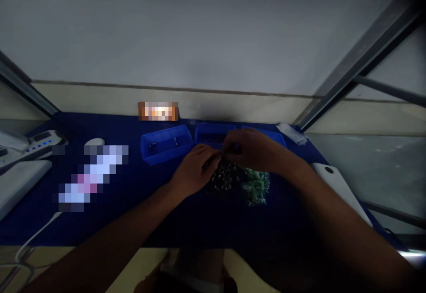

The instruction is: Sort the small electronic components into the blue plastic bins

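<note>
My left hand (pixel 198 167) is closed, its thumb and fingers pinched together over a pile of small shiny metal parts (pixel 223 180). Close against its fingertips is my right hand (pixel 246 148), also closed with the fingers curled. Whatever the fingertips hold is too small and dark to name. Just right of the metal pile lies a clear plastic bag (pixel 255 186) of small green pieces. Behind the hands stand a blue bin (pixel 213 129) and a second, partly hidden blue bin (pixel 278 137). Another blue bin (pixel 166 146), to the left, has two small parts inside.
On the dark blue table (pixel 133 222), a blurred-out lit device (pixel 95 175) with a white cable (pixel 36 234) lies left, near a power strip (pixel 40 144). A white device (pixel 339 191) and a clear plastic packet (pixel 291 133) lie right. Metal frame bars (pixel 333 91) rise beside the table.
</note>
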`<act>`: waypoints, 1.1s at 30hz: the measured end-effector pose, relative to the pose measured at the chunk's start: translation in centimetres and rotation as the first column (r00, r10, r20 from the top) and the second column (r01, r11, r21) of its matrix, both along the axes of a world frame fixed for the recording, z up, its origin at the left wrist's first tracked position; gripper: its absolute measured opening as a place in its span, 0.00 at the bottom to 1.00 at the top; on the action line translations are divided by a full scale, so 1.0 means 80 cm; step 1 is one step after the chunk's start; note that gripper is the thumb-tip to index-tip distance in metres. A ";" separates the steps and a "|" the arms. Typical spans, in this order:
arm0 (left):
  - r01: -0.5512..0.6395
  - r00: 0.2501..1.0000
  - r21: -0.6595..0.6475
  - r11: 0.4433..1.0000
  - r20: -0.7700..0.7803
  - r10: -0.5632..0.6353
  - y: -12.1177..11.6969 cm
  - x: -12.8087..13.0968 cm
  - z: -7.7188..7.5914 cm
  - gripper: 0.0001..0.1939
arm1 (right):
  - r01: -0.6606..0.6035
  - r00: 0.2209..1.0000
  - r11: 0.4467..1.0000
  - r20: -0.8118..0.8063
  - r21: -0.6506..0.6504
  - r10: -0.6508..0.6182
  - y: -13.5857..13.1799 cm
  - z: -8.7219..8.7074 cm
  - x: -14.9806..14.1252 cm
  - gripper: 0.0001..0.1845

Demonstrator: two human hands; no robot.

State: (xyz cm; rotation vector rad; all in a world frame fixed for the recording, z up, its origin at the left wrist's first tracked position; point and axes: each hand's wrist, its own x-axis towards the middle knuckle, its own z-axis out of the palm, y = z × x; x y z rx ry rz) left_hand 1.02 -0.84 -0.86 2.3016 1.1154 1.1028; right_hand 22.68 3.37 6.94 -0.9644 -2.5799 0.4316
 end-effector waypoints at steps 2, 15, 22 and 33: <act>0.011 1.000 0.013 1.000 0.024 -0.011 0.000 0.002 0.000 0.09 | 0.049 0.983 0.998 -0.179 0.026 -0.044 0.005 -0.011 -0.004 0.09; -0.112 0.993 -0.011 0.994 0.045 0.112 0.001 -0.006 0.005 0.10 | 0.138 0.881 0.987 -0.467 0.086 -0.083 -0.013 -0.058 -0.026 0.04; -0.126 0.992 0.034 0.991 0.034 0.125 0.002 -0.007 0.004 0.10 | 0.061 0.921 0.982 -0.389 0.179 0.014 -0.011 -0.065 -0.024 0.20; -0.138 0.973 -0.111 0.984 0.168 0.156 -0.004 -0.004 0.019 0.13 | 0.134 0.900 0.978 -0.433 0.157 -0.054 -0.011 -0.068 -0.023 0.11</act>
